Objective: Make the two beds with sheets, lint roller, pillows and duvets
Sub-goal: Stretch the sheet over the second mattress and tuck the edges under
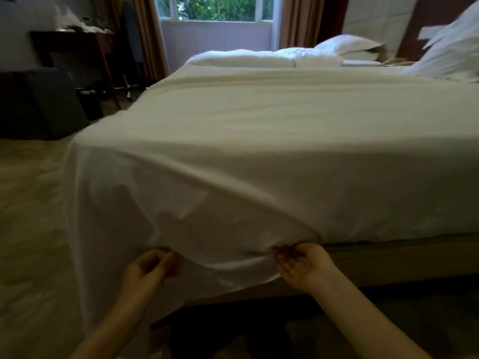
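Note:
A white sheet (259, 141) covers the near bed and hangs loose over its foot corner. My left hand (149, 268) pinches the sheet's hanging edge at the lower left. My right hand (302, 263) grips a bunched fold of the same sheet at the mattress's lower edge, next to the bed base (401, 252). Between my hands the cloth sags in a curve. A white pillow (451, 47) lies at the near bed's head on the right. The far bed (246, 58) carries a rumpled white duvet and a pillow (347, 45).
A dark wooden desk (77, 45) with clutter stands at the back left, a dark box (44, 102) and a bin below it. An office chair (132, 47) stands by the curtain. A window (215, 9) is behind the far bed. Pale carpet lies left.

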`<state>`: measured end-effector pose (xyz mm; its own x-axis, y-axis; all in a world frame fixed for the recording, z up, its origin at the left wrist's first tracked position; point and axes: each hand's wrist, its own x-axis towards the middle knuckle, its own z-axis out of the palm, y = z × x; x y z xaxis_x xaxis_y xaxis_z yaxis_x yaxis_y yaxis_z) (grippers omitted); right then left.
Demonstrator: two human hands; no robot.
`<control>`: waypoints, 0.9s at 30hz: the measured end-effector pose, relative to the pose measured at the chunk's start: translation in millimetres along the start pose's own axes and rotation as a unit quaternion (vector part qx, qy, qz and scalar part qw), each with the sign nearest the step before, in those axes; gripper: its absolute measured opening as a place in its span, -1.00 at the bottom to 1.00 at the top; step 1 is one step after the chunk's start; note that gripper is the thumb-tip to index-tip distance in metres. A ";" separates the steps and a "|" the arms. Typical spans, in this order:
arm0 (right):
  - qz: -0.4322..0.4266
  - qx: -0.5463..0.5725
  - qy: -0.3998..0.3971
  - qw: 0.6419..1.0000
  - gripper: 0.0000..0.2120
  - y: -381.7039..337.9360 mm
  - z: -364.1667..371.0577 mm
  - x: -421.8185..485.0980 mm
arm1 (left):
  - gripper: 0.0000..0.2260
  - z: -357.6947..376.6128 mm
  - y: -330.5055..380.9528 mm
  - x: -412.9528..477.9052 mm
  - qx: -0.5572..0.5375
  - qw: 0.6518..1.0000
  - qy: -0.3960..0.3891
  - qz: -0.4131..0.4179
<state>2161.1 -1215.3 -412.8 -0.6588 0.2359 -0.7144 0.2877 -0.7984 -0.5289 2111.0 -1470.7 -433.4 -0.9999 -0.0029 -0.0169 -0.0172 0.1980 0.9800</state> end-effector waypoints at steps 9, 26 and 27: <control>-0.123 -0.005 0.089 0.988 -0.77 31.6 23.2 -9.9 | -0.74 23.8 12.6 -0.7 -0.161 0.975 0.114 -0.102; -0.031 -0.056 0.034 0.997 -0.84 14.5 30.3 -21.5 | -0.84 37.3 -3.3 7.3 -0.289 0.939 0.017 -0.185; -0.028 -0.055 0.026 0.998 -0.84 13.0 30.8 -21.6 | -0.85 35.8 -1.5 4.4 -0.285 0.940 0.009 -0.187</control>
<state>2157.6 -1247.9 -390.2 -0.6399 0.3094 -0.7034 0.3280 -0.7178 -0.6141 2106.7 -1436.0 -442.1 -0.9238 0.0147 -0.3827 -0.3595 -0.3777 0.8533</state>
